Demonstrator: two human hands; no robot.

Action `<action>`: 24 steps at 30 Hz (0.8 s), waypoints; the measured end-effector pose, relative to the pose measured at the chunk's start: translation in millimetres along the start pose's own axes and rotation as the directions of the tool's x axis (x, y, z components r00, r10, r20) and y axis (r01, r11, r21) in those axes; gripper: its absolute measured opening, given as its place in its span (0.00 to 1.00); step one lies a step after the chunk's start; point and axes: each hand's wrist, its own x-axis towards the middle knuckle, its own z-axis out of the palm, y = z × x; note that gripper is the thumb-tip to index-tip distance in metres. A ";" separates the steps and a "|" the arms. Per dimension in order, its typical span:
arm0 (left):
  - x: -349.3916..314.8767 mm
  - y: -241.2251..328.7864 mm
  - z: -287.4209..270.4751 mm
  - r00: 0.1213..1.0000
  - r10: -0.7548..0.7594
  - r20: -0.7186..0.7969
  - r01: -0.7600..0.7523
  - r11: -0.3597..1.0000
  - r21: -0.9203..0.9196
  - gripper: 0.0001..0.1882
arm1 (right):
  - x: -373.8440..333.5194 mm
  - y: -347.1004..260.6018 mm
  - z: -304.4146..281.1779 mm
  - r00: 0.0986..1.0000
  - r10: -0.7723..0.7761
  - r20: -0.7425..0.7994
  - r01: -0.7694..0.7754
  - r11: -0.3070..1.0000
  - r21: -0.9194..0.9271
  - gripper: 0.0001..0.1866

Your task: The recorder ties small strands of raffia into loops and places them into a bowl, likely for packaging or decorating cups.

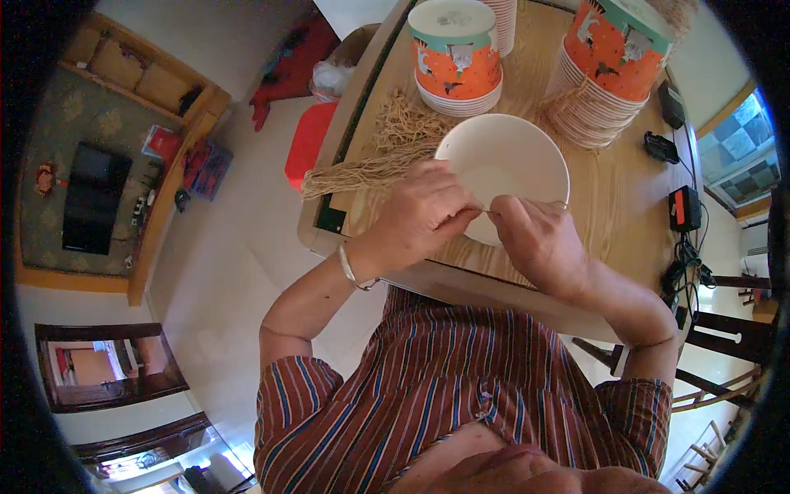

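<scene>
A white paper bucket [533, 152] stands on the table in front of me, its open mouth turned up toward me. At its near rim my left hand [432, 206] is closed in a pinch. Close beside it my right hand [539, 243] pinches too, and a short bit of thin cord [487, 212] shows between the two sets of fingertips. The bucket's near side is partly hidden by both hands. Left of the bucket lies a bundle of tan twine [358, 176], with a looser tangle of twine [405, 119] just beyond it.
Orange and green printed buckets [455, 66] are stacked upside down at the far side, with another taller stack [613, 62] to the right. A power adapter [684, 208] and cables lie along the right table edge. A red stool [309, 144] stands at the left.
</scene>
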 end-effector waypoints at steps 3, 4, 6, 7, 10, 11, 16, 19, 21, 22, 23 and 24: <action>3.2 7.2 9.2 1.000 0.000 0.008 0.001 1.000 -0.026 0.06 | -3.4 7.3 -3.5 0.991 -0.110 -0.070 0.113 0.993 0.046 0.09; 4.5 10.6 13.4 1.000 0.015 -0.002 -0.015 0.999 -0.030 0.06 | -6.8 8.8 -6.1 0.992 -0.108 -0.069 0.112 0.993 0.047 0.09; 6.4 19.5 28.8 0.999 0.024 -0.032 -0.026 0.999 -0.045 0.06 | -17.4 13.2 -13.3 0.985 -0.163 -0.063 0.164 0.986 0.015 0.09; 6.0 24.3 36.0 0.998 0.028 -0.064 -0.032 0.998 -0.057 0.06 | -24.6 18.4 -14.6 0.981 -0.187 -0.041 0.187 0.982 0.000 0.12; 9.8 39.0 50.4 0.998 0.022 -0.057 -0.025 0.998 -0.060 0.07 | -36.8 15.8 -35.0 0.990 -0.134 0.051 0.132 0.991 0.039 0.11; 10.9 41.9 54.1 0.998 0.020 -0.056 -0.024 0.998 -0.064 0.07 | -41.4 15.3 -43.3 0.991 -0.042 0.127 0.033 0.996 0.077 0.08; 19.0 42.3 56.2 0.995 0.019 -0.098 -0.030 0.992 -0.120 0.05 | -40.0 15.8 -61.9 0.965 0.194 0.176 -0.227 0.955 0.190 0.06; 23.9 39.9 40.2 0.999 -0.018 -0.043 0.011 0.990 -0.143 0.05 | -32.3 8.6 -63.2 0.952 0.254 0.170 -0.296 0.907 0.301 0.06; 27.8 36.8 32.1 1.000 -0.011 -0.029 0.007 0.991 -0.133 0.05 | -30.0 8.1 -60.2 0.948 0.274 0.162 -0.313 0.897 0.314 0.07; 29.7 36.3 28.7 1.000 -0.007 -0.023 0.004 0.992 -0.125 0.05 | -28.9 11.2 -56.1 0.982 0.176 0.074 -0.190 0.939 0.288 0.07; 31.6 37.1 24.9 1.000 -0.002 -0.016 0.000 0.992 -0.128 0.05 | -27.4 13.6 -53.5 0.997 0.071 -0.010 -0.066 0.966 0.250 0.07; 33.1 38.6 21.0 0.998 -0.065 0.013 0.066 0.988 -0.139 0.05 | -24.8 15.2 -52.6 0.997 0.072 -0.011 -0.067 0.965 0.252 0.07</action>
